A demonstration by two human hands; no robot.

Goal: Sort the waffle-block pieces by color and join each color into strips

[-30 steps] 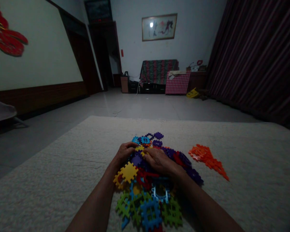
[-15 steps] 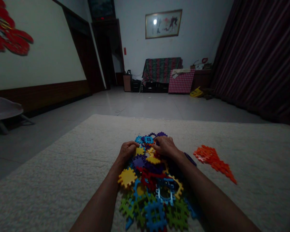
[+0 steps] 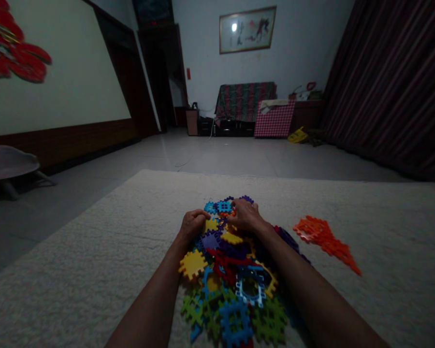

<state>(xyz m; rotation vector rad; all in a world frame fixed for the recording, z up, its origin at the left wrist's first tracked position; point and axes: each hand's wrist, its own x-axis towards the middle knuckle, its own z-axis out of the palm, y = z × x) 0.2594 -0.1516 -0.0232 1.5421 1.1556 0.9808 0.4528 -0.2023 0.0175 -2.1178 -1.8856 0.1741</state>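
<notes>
A heap of toothed plastic building pieces in several colours lies in front of me. My left hand (image 3: 193, 223) rests at its left edge with curled fingers, touching the heap beside a yellow piece (image 3: 210, 224); what is under the fingertips is hidden. On the far right side, my right hand (image 3: 245, 215) reaches in with thumb and forefinger apart, near orange bits and a light-blue windowed piece (image 3: 224, 207). Closer to me are a yellow square piece (image 3: 193, 264), red pieces (image 3: 224, 266), green pieces (image 3: 270, 319) and a blue square piece (image 3: 235, 321).
A separate pile of orange pieces (image 3: 326, 239) lies to the right on the pale mat (image 3: 130, 232). Purple pieces (image 3: 288, 239) show beside my right forearm. Beyond the mat are a tiled floor (image 3: 235, 154), a cloth-covered cabinet (image 3: 244, 104) and a low grey seat (image 3: 10, 164) at left.
The view has shifted slightly. My right hand has moved a little within the heap, and more purple and red pieces show beside my right forearm. My left hand stays nearly in place.
</notes>
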